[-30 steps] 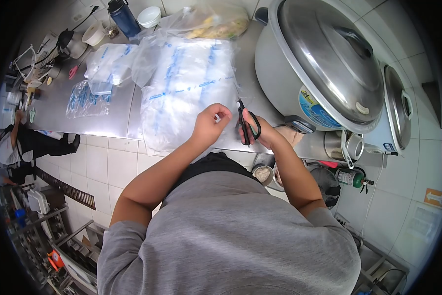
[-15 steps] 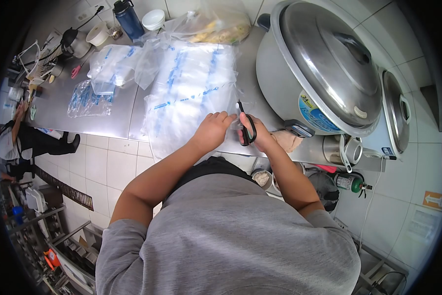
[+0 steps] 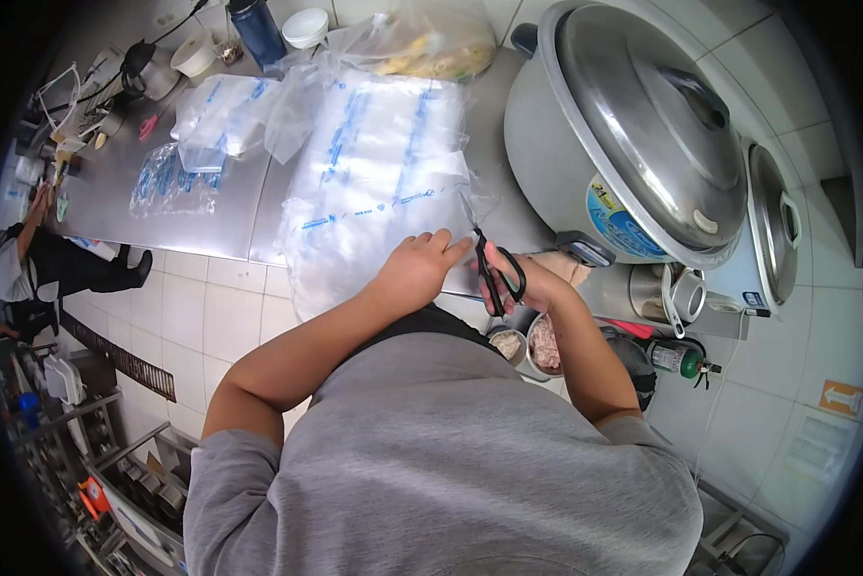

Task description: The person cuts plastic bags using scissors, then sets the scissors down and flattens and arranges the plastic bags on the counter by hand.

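Note:
Black-handled scissors (image 3: 490,290) are in my right hand (image 3: 539,281), with its fingers in the handle loops. The handles are spread, and the blades point away from me at the right edge of the clear plastic bags (image 3: 374,206). These bags lie in a flat stack with blue print on the steel table. My left hand (image 3: 420,269) rests on the near right corner of the stack, close beside the scissors. Its fingers are bent over the plastic bag edge, the thumb side partly hidden.
A large lidded pot (image 3: 547,144) stands right of the bags on the steel table (image 3: 244,216). Behind lie a bag of yellowish food (image 3: 431,53) and a blue bottle (image 3: 257,34). Containers of pale, minced-looking food (image 3: 545,346) sit below the edge. Another person (image 3: 57,254) works far left.
The scissors have moved slightly toward me, and their handles have spread apart. My right hand has shifted right and nearer. My left hand has moved a little nearer, its fingers reaching further out.

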`<state>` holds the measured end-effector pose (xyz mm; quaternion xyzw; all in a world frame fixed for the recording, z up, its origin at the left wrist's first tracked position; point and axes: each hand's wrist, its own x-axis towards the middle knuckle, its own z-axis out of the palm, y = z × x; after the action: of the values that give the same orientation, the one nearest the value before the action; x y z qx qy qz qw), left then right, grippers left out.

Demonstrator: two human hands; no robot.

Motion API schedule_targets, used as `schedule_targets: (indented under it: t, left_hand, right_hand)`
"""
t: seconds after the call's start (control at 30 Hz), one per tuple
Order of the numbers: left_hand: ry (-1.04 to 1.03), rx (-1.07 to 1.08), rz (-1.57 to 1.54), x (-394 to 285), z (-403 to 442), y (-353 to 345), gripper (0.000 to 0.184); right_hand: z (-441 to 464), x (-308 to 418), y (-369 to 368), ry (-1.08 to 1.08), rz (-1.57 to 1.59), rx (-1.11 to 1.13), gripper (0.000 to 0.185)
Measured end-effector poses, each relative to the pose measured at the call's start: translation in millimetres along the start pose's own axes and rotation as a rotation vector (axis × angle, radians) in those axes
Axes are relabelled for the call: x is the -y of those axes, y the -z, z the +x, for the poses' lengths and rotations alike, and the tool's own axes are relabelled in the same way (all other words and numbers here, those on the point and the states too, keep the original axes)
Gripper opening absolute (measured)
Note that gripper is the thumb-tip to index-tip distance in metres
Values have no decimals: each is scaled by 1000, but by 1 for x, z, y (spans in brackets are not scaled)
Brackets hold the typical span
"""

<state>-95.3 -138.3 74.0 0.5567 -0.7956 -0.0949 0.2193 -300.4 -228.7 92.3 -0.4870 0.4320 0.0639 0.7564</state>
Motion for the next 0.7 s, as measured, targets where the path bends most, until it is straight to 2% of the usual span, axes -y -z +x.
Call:
schedule_targets:
  t: [0.13,0.33,0.53,0.7]
  left_hand:
    - [0,95,-40,0,-5,-7,53]
    - [-16,136,-73,-4,-3,-11,53]
    - [-31,141,-98,-4,-3,-7,52]
    - [-90,187,-147,-8,-3,-3,49]
  right_hand:
    - [6,-20,1,39,46,-48,89]
    - [27,-29,2,187,54,-89,78]
    - [16,-31,-1,173,68,-107,75]
    - [21,-31,2,174,69,-226,76]
